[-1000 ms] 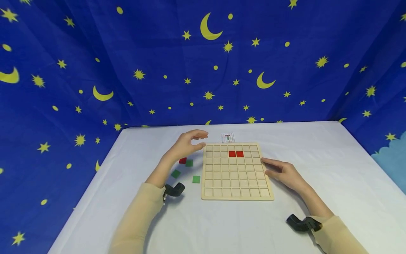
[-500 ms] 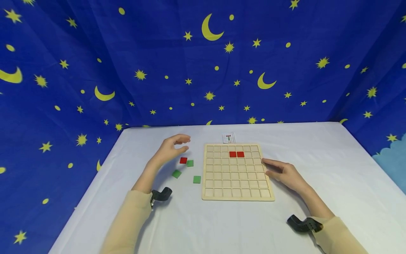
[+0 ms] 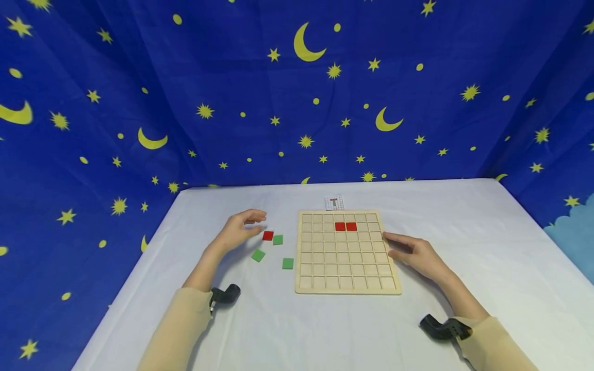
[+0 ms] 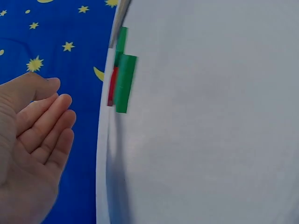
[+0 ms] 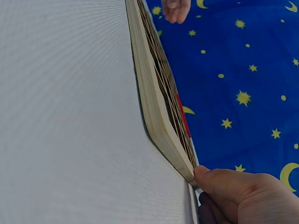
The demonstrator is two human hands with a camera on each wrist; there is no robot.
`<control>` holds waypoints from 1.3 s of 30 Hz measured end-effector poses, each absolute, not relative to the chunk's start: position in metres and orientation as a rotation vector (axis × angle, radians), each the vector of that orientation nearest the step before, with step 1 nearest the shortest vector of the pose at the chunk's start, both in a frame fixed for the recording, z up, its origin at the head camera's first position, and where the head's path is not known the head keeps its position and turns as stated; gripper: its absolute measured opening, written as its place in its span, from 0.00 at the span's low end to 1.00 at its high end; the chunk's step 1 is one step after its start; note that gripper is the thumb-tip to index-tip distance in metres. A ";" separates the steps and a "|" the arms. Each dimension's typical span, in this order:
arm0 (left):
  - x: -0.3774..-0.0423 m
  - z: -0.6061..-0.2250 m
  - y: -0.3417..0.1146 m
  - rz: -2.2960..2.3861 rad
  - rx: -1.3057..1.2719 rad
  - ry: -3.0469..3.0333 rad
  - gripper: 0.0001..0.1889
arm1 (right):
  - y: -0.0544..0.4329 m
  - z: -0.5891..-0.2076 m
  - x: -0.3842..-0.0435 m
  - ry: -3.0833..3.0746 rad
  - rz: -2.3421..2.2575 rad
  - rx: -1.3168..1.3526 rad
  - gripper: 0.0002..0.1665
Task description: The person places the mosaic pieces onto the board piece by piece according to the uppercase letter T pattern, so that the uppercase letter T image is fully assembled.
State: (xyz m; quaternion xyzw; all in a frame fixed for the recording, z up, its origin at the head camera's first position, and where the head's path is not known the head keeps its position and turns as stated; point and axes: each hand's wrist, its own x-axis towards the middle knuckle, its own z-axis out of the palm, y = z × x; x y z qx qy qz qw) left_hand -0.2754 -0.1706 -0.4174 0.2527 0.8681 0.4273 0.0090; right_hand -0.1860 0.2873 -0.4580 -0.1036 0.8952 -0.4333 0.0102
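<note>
In the head view my left hand (image 3: pixel 235 231) hovers left of the loose tiles, thumb and fingers apart with nothing between them. Nearest to it lies a red square tile (image 3: pixel 267 235), with a green tile (image 3: pixel 278 239) right beside it. Two other green tiles, one turned askew (image 3: pixel 258 255) and one nearer the board (image 3: pixel 287 263), lie closer to me. The wooden grid board (image 3: pixel 348 290) has two red tiles (image 3: pixel 345 226) side by side in its second row from the far edge. My right hand (image 3: pixel 419 257) rests its thumb and fingertips against the board's right edge.
A small printed grid card (image 3: pixel 334 202) with a red and green T pattern lies just beyond the board. White cloth covers the table (image 3: pixel 343 335). A blue curtain (image 3: pixel 260 139) with stars and moons stands behind and at the sides.
My left hand has moved from the board's far left corner leftward and toward me, to beside the loose red tile. The right hand has stayed at the board's edge.
</note>
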 end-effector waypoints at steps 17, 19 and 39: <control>-0.272 -0.452 -0.173 1.209 0.832 2.821 0.19 | 0.288 -0.458 -0.187 2.798 -1.360 -0.362 0.29; -0.273 -0.453 -0.173 1.195 0.845 2.833 0.18 | 0.288 -0.458 -0.187 2.795 -1.361 -0.360 0.29; -0.273 -0.437 -0.169 1.213 0.801 2.849 0.17 | 0.288 -0.460 -0.186 2.800 -1.341 -0.327 0.30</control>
